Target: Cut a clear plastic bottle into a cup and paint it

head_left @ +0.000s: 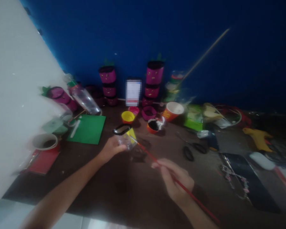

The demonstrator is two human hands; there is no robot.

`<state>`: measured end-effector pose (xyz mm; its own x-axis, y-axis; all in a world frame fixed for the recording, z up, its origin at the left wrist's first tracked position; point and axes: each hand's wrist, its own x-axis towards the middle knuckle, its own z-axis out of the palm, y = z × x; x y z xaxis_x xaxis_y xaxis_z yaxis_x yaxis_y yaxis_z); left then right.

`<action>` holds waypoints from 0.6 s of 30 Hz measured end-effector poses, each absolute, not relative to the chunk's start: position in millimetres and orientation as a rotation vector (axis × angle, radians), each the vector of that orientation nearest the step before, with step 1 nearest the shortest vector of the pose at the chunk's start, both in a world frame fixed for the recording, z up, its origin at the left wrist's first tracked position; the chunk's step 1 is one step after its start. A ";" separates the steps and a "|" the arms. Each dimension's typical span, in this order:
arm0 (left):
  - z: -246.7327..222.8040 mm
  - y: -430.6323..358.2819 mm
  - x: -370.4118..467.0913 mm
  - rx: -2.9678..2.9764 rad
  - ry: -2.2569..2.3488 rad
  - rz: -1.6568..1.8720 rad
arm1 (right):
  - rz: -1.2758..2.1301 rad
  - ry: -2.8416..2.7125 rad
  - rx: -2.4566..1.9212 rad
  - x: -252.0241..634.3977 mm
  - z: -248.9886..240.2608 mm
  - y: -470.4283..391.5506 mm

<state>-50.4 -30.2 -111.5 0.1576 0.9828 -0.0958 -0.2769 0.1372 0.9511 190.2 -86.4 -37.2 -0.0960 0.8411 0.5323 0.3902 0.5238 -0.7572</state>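
My left hand [111, 149] grips a clear plastic bottle section [124, 140] by its side, above the dark table. A black band runs round its open rim, and a yellow patch [131, 135] covers part of its wall. Closed round a long red paintbrush [147, 153], my right hand [177, 181] angles it up to the left, with the tip at the yellow patch. Just behind are a small yellow cup [128, 117] and an orange cup [153, 126] with dark contents. The picture is blurred.
Purple painted containers with faces [154, 76] stand along the blue wall. Black-handled scissors [188, 153], a yellow glue gun [258, 139] and a dark flat panel [248, 178] lie to the right. Green card [89, 128], a clear bottle [87, 101] and a paper cup [45, 142] are left.
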 end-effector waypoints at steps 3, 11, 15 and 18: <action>-111.8 -30.1 -50.2 0.976 0.959 1.143 | 0.557 -1.705 -1.077 190.1 -37.6 -85.9; -108.9 -28.5 -51.0 0.964 0.952 1.215 | 0.633 -1.689 -1.093 193.4 -41.8 -86.1; -97.8 -27.9 -47.5 0.887 0.984 1.251 | 0.667 -1.684 -1.102 195.7 -43.0 -85.6; -89.8 -27.7 -43.9 0.827 0.939 1.270 | 0.625 -1.661 -1.059 198.9 -43.4 -85.5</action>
<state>-43.9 -27.7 -89.8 0.0497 0.9921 -0.1153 -0.4007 0.1256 0.9076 198.9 -85.5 -43.4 -0.0886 0.8735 0.4786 0.3418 0.4780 -0.8091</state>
